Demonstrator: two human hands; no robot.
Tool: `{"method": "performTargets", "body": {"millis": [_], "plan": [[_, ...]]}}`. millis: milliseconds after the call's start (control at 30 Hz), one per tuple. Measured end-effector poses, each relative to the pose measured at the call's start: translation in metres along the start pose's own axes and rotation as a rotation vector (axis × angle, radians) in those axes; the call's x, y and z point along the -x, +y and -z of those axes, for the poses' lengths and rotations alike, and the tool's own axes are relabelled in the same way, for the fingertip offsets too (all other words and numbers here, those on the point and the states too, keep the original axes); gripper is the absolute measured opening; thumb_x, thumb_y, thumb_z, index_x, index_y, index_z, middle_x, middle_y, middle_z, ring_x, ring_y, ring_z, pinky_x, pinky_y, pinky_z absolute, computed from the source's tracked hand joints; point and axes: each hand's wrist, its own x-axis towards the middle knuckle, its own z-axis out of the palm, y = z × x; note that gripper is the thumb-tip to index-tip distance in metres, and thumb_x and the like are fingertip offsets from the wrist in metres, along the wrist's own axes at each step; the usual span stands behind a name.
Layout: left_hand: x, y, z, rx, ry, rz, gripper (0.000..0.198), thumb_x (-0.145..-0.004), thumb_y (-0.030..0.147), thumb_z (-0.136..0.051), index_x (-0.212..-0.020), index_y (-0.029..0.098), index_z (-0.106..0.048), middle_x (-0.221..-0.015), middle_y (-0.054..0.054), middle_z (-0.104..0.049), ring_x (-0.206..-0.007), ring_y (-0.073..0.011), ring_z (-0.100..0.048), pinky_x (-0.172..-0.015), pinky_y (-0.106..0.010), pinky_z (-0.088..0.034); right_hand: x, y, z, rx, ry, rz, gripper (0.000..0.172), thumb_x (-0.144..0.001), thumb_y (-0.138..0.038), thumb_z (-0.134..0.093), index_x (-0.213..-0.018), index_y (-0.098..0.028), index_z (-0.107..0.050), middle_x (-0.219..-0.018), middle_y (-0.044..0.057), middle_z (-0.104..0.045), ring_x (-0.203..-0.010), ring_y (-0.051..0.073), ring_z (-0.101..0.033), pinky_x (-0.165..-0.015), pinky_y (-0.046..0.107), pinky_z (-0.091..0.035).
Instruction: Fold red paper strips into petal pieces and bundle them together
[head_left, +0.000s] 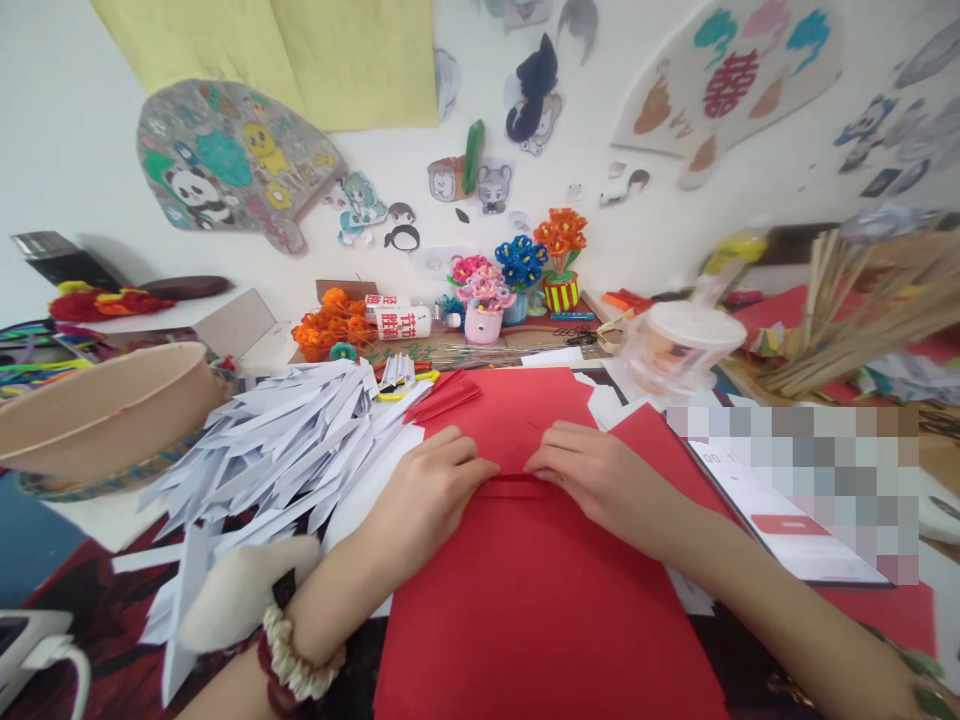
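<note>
Both hands meet over a stack of red paper (547, 610) in the middle of the table. Between them runs a narrow folded strip of red paper (514, 488). My left hand (435, 480) pinches its left end, fingers bent and pressed together. At the other end my right hand (589, 470) pinches the same strip in a matching grip. Just beyond the hands lies more red sheet (525, 400), flat. A small bundle of folded red strips (446, 395) rests behind my left hand. The undersides of both hands are hidden.
A large heap of folded white paper strips (285, 440) spreads to the left, with yellow-handled scissors (409, 388) beside it. A tablet (787, 500) lies at the right. Behind stand a lidded cup (682, 345), pipe-cleaner flowers (484, 300) and bamboo sticks (817, 310). A round basin (112, 410) sits far left.
</note>
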Motion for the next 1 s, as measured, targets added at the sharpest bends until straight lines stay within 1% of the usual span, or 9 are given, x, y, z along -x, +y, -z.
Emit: {"method": "performTargets", "body": {"millis": [133, 200, 367, 500, 600, 733, 800, 900, 1000], "plan": [[0.002, 0.001, -0.001, -0.022, 0.005, -0.004, 0.026, -0.095, 0.008, -0.046, -0.097, 0.016, -0.071, -0.075, -0.004, -0.061, -0.070, -0.0165, -0.051, -0.062, -0.027, -0.039, -0.002, -0.007, 0.004, -0.018, -0.018, -0.024, 0.018, -0.095, -0.008, -0.051, -0.100, -0.015, -0.067, -0.090, 0.006, -0.068, -0.082, 0.019, -0.058, -0.073, 0.031, -0.047], [0.002, 0.001, -0.001, -0.029, -0.001, -0.011, 0.026, -0.096, 0.009, -0.045, -0.097, 0.016, -0.070, -0.075, -0.003, -0.061, -0.069, -0.0165, -0.051, -0.062, -0.027, -0.039, -0.003, -0.011, 0.004, -0.007, -0.015, -0.024, 0.017, -0.093, -0.008, -0.055, -0.102, -0.014, -0.067, -0.092, 0.006, -0.068, -0.084, 0.021, -0.059, -0.074, 0.033, -0.047], [0.000, -0.005, 0.002, -0.009, -0.040, -0.017, 0.024, -0.097, 0.012, -0.045, -0.097, 0.016, -0.069, -0.077, -0.003, -0.063, -0.072, -0.0166, -0.054, -0.063, -0.027, -0.040, -0.004, -0.012, 0.001, 0.059, 0.015, 0.032, 0.016, -0.091, -0.006, -0.056, -0.089, -0.013, -0.070, -0.079, 0.006, -0.065, -0.073, 0.020, -0.056, -0.065, 0.031, -0.043], [-0.001, -0.006, 0.010, -0.017, -0.095, -0.055, 0.026, -0.098, 0.011, -0.043, -0.100, 0.017, -0.068, -0.083, -0.004, -0.063, -0.075, -0.0165, -0.055, -0.065, -0.027, -0.041, -0.004, -0.009, -0.001, 0.072, 0.019, 0.053, 0.017, -0.092, -0.007, -0.055, -0.086, -0.012, -0.070, -0.075, 0.005, -0.063, -0.070, 0.019, -0.053, -0.064, 0.031, -0.041], [-0.004, -0.003, 0.015, -0.113, -0.140, -0.117, 0.029, -0.099, 0.011, -0.039, -0.100, 0.015, -0.067, -0.080, -0.004, -0.061, -0.072, -0.0173, -0.052, -0.063, -0.027, -0.039, -0.003, -0.008, -0.002, 0.084, 0.027, 0.062, 0.018, -0.093, -0.008, -0.055, -0.085, -0.012, -0.070, -0.075, 0.005, -0.061, -0.069, 0.019, -0.051, -0.063, 0.031, -0.039], [-0.006, 0.000, 0.016, -0.250, -0.179, -0.210, 0.031, -0.101, 0.013, -0.036, -0.095, 0.013, -0.066, -0.075, -0.004, -0.057, -0.066, -0.0180, -0.047, -0.059, -0.029, -0.036, -0.003, -0.007, -0.003, 0.099, 0.016, 0.062, 0.022, -0.094, -0.008, -0.051, -0.082, -0.013, -0.069, -0.074, 0.005, -0.060, -0.069, 0.019, -0.050, -0.063, 0.031, -0.037], [-0.005, 0.000, 0.016, -0.250, -0.198, -0.200, 0.030, -0.100, 0.012, -0.037, -0.095, 0.013, -0.066, -0.076, -0.004, -0.057, -0.067, -0.0182, -0.047, -0.059, -0.029, -0.036, -0.003, -0.006, -0.004, 0.110, 0.009, 0.061, 0.023, -0.095, -0.009, -0.050, -0.083, -0.013, -0.069, -0.074, 0.004, -0.061, -0.068, 0.018, -0.050, -0.062, 0.030, -0.037], [-0.003, 0.001, 0.017, -0.214, -0.215, -0.144, 0.026, -0.098, 0.011, -0.040, -0.099, 0.015, -0.066, -0.080, -0.005, -0.059, -0.072, -0.0191, -0.050, -0.063, -0.030, -0.039, -0.002, -0.006, -0.004, 0.150, 0.025, 0.070, 0.025, -0.097, -0.011, -0.049, -0.085, -0.014, -0.070, -0.072, 0.003, -0.061, -0.066, 0.018, -0.048, -0.060, 0.030, -0.035], [-0.002, 0.005, 0.018, -0.185, -0.186, -0.084, 0.024, -0.099, 0.016, -0.043, -0.098, 0.016, -0.067, -0.088, -0.007, -0.063, -0.081, -0.0203, -0.054, -0.071, -0.032, -0.043, -0.002, -0.006, -0.003, 0.204, 0.037, 0.092, 0.027, -0.097, -0.010, -0.048, -0.084, -0.016, -0.070, -0.071, 0.003, -0.061, -0.066, 0.018, -0.048, -0.060, 0.030, -0.034]]}}
